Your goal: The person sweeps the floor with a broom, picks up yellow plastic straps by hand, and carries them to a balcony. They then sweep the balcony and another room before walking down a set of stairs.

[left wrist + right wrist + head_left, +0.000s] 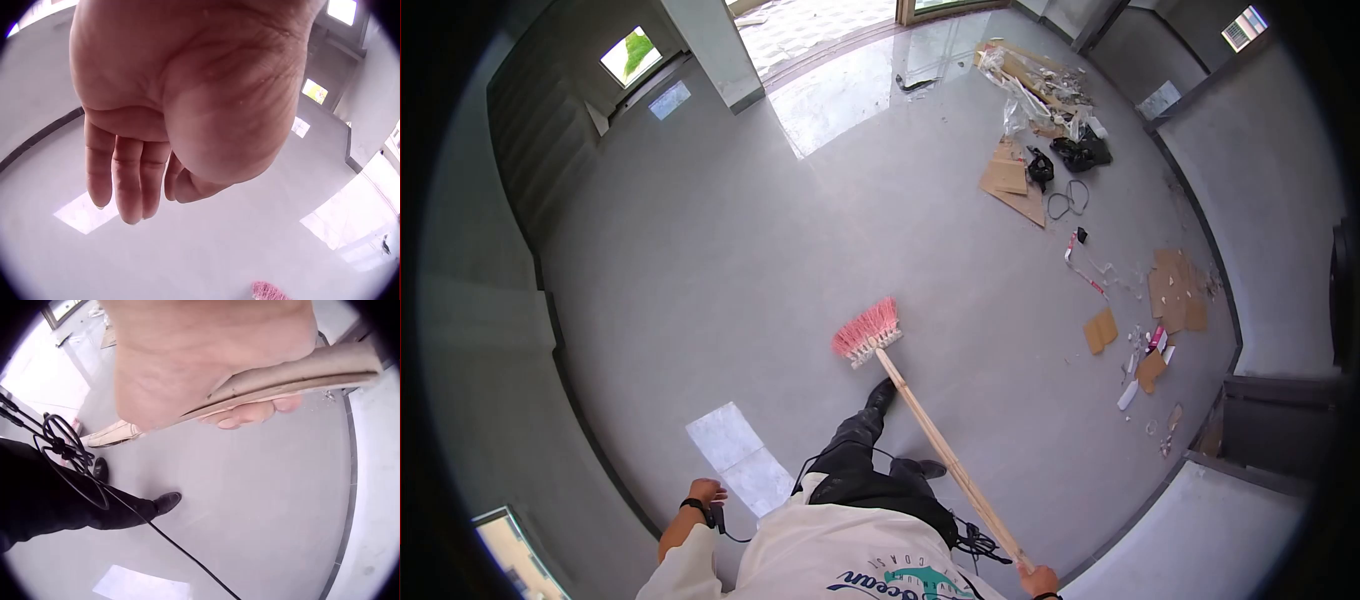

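Note:
A broom with pink bristles (867, 329) and a long wooden handle (945, 450) stretches from the lower right of the head view toward the middle of the floor. My right hand (1037, 580) grips the handle near its upper end; in the right wrist view the fingers of that hand (212, 369) wrap round the wood. At my left side the left hand (707, 491) hangs with nothing in it. Its fingers droop loosely, as the left wrist view of that hand (187, 106) shows. The broom head lies on the floor ahead of my feet.
Far right lies a heap of plastic and boards (1040, 85) with black bags (1080, 152) and flat cardboard (1012, 180). Closer on the right are cardboard pieces (1175, 290) and small litter. A pillar (718, 50) stands at the back left. Black cables (62, 447) dangle at my waist.

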A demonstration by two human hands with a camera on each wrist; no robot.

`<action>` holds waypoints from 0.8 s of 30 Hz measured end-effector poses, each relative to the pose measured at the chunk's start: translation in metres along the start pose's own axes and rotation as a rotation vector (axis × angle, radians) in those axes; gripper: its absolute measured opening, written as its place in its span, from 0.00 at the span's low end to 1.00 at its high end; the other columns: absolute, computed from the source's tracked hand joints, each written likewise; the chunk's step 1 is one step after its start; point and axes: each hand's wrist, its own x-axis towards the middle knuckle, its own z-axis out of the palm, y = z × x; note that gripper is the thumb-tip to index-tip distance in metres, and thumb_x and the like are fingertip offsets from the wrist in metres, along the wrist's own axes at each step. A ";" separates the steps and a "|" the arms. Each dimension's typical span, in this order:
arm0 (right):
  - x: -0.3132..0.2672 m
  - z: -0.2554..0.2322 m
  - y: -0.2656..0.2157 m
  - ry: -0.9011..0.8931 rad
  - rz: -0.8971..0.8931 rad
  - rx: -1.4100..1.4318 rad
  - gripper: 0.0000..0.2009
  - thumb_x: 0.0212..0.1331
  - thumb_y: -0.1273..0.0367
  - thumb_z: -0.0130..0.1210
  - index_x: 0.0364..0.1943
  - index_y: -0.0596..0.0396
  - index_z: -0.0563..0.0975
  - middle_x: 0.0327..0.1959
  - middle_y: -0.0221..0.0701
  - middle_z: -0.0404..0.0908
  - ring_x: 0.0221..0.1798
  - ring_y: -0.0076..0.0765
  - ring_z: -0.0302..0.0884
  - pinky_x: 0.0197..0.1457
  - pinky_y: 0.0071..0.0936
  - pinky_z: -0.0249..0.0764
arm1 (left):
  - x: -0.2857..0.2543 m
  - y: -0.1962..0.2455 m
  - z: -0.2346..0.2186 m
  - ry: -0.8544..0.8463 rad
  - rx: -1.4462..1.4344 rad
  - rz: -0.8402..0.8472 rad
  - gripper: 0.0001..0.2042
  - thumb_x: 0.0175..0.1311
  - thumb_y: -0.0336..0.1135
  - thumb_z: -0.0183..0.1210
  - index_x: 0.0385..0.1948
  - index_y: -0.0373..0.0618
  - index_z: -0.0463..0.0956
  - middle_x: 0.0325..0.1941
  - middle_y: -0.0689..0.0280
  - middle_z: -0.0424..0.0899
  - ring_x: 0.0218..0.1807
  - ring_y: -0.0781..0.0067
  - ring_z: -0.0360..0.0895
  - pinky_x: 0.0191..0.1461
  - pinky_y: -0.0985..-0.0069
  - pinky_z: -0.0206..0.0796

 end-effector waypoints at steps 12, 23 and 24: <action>0.156 -0.205 -0.474 0.017 -0.517 0.438 0.34 0.55 0.40 0.49 0.32 0.65 0.80 0.23 0.41 0.81 0.25 0.43 0.81 0.34 0.37 0.76 | -0.057 0.090 -0.009 0.104 0.000 0.383 0.13 0.63 0.32 0.50 0.47 0.38 0.71 0.41 0.56 0.81 0.40 0.63 0.80 0.44 0.67 0.75; 0.067 0.041 -0.049 0.208 -0.335 0.480 0.30 0.54 0.41 0.50 0.29 0.59 0.81 0.24 0.48 0.80 0.34 0.57 0.79 0.39 0.44 0.74 | -0.080 0.175 0.131 -0.165 0.355 0.713 0.12 0.60 0.31 0.50 0.45 0.39 0.72 0.37 0.60 0.82 0.31 0.70 0.81 0.34 0.73 0.74; 0.034 0.071 -0.003 0.139 -0.235 0.430 0.31 0.53 0.41 0.50 0.29 0.60 0.80 0.28 0.48 0.81 0.36 0.56 0.79 0.42 0.44 0.75 | -0.085 0.173 0.142 -0.167 0.387 0.714 0.13 0.60 0.31 0.50 0.45 0.39 0.72 0.37 0.60 0.82 0.32 0.70 0.81 0.34 0.73 0.74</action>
